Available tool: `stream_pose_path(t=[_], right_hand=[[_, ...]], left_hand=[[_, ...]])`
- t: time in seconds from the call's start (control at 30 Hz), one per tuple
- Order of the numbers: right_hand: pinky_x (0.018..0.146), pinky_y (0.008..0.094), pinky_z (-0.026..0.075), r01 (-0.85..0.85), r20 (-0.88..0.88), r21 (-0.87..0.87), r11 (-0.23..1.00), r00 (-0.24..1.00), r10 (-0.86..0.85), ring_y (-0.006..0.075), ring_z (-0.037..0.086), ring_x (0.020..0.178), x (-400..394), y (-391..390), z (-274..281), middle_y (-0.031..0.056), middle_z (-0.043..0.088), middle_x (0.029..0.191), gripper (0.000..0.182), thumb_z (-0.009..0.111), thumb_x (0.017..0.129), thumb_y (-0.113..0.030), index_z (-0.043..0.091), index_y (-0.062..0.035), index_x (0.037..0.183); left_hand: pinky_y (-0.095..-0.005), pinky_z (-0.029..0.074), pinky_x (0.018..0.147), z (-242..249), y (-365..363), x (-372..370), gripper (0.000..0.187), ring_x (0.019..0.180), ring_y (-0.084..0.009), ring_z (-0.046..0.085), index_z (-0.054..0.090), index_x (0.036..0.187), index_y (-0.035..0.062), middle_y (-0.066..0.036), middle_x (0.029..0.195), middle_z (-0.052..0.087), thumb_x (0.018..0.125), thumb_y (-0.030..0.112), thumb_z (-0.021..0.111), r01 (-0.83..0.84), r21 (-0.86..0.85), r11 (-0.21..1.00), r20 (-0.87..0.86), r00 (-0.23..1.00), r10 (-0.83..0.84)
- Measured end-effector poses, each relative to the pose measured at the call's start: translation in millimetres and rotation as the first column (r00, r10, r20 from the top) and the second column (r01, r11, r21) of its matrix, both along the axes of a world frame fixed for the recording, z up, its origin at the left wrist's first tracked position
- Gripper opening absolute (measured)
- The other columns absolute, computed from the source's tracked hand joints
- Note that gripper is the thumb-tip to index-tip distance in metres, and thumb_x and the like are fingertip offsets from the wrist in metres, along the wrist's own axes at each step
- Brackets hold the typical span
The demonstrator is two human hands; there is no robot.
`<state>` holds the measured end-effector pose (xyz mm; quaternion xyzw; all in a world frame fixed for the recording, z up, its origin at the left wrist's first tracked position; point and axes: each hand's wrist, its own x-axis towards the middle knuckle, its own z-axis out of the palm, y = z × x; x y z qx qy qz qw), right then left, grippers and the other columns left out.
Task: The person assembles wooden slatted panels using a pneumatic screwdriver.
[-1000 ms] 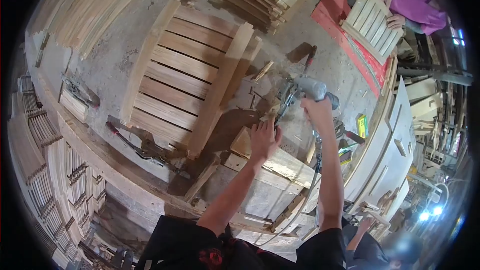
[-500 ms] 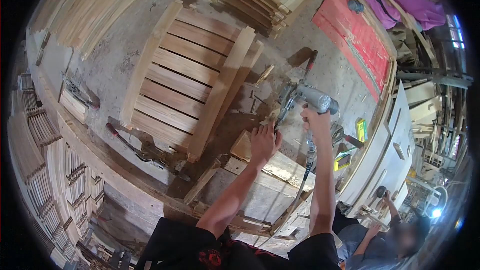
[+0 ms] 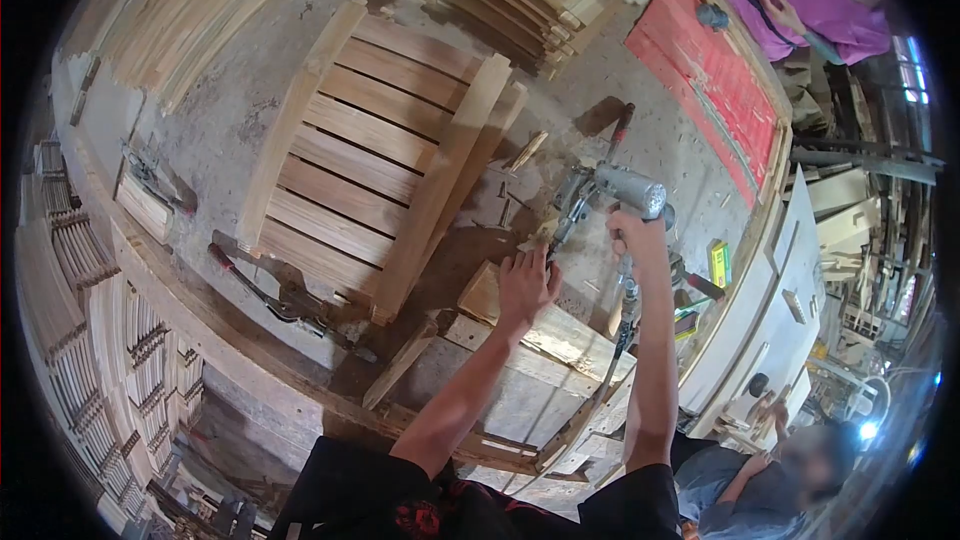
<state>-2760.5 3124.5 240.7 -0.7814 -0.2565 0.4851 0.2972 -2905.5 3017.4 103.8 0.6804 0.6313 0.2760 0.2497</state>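
Note:
My right hand (image 3: pixel 638 233) is closed around the handle of a grey air nail gun (image 3: pixel 630 190), held tilted over the worktable. Its hose (image 3: pixel 612 370) runs down beside my right forearm. At the lower end of the gun's magazine, my left hand (image 3: pixel 528 285) has its fingers bent and the tips against the metal; what lies under them is hidden. To the left is a slatted wooden panel (image 3: pixel 365 145) with a long rail on each side. A wood block (image 3: pixel 482 290) sits just beside my left hand, and a few loose nails (image 3: pixel 506 210) lie above it.
Toggle clamps (image 3: pixel 270 295) are fixed near the table edge. Yellow-green boxes (image 3: pixel 719 262) lie at right, below a red board (image 3: pixel 705 90). Wood strips (image 3: pixel 190 10) are stacked at the back. A person in purple (image 3: pixel 815 0) and another in grey (image 3: pixel 735 485) are nearby.
The nail gun and my right hand have shifted slightly rightward; my left hand stays nearly still. A wood piece by the far stack has moved, and the purple-clad person's arm now shows.

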Motion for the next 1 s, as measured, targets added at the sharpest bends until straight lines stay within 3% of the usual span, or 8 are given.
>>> stream_pose_path(t=[0.2,0.4,0.67,0.77,0.87,1.0], right_hand=[[0.038,0.0288,0.039,-0.195,0.067,-0.116,0.974,0.977,0.204,0.0109,0.047,0.044,8,26,17,0.0036,0.055,0.062,0.015,0.067,0.072,-0.006,0.062,-0.0017,0.085],[0.036,0.0305,0.038,-0.365,0.013,-0.224,0.903,0.926,0.378,0.0131,0.049,0.042,26,70,24,0.0054,0.054,0.058,0.01,0.066,0.071,-0.006,0.057,-0.003,0.072],[0.039,0.0269,0.038,-0.315,-0.063,-0.123,0.941,0.949,0.309,0.0108,0.048,0.045,37,50,32,0.005,0.057,0.064,0.011,0.066,0.074,-0.009,0.062,-0.0011,0.081],[0.039,0.0267,0.04,-0.255,-0.046,-0.092,0.963,0.967,0.252,0.0114,0.05,0.046,40,46,24,0.0058,0.058,0.066,0.013,0.066,0.074,-0.008,0.063,0.0001,0.083],[0.038,0.0277,0.041,-0.242,-0.081,-0.065,0.968,0.968,0.236,0.0125,0.051,0.046,45,38,15,0.0066,0.059,0.068,0.015,0.067,0.073,-0.005,0.063,0.0011,0.087],[0.037,0.028,0.04,-0.203,-0.11,-0.005,0.979,0.973,0.201,0.0135,0.05,0.045,42,30,10,0.0067,0.058,0.063,0.015,0.067,0.074,-0.005,0.063,0.0023,0.086]], left_hand=[[-0.0425,0.047,0.078,8,2,-2,0.039,0.082,-0.0283,0.065,0.06,0.122,0.0028,-0.013,0.086,0.068,0.088,0.023,0.063,-0.005,0.007,1.0,0.031,1.0,0.005],[-0.0418,0.047,0.076,7,3,-2,0.038,0.08,-0.0278,0.064,0.061,0.12,0.0022,-0.012,0.084,0.067,0.088,0.023,0.063,-0.009,0.04,0.999,0.02,1.0,0.008],[-0.0454,0.048,0.08,10,2,-3,0.032,0.085,-0.0315,0.066,0.061,0.115,0.0027,-0.014,0.091,0.07,0.089,0.02,0.064,-0.005,-0.018,1.0,0.053,0.999,0.006],[-0.0448,0.046,0.083,7,2,-3,0.039,0.084,-0.0292,0.064,0.059,0.122,0.004,-0.013,0.086,0.067,0.09,0.025,0.062,0.008,-0.028,1.0,0.039,0.999,-0.007],[-0.0445,0.047,0.082,10,2,-5,0.038,0.09,-0.0303,0.064,0.059,0.121,0.0037,-0.015,0.095,0.066,0.09,0.025,0.063,0.043,-0.08,0.996,0.044,0.998,-0.04],[-0.0466,0.049,0.082,12,22,1,0.029,0.093,-0.035,0.063,0.06,0.115,0.0056,-0.017,0.103,0.062,0.089,0.018,0.064,-0.104,-0.048,0.993,0.272,0.956,0.113]])
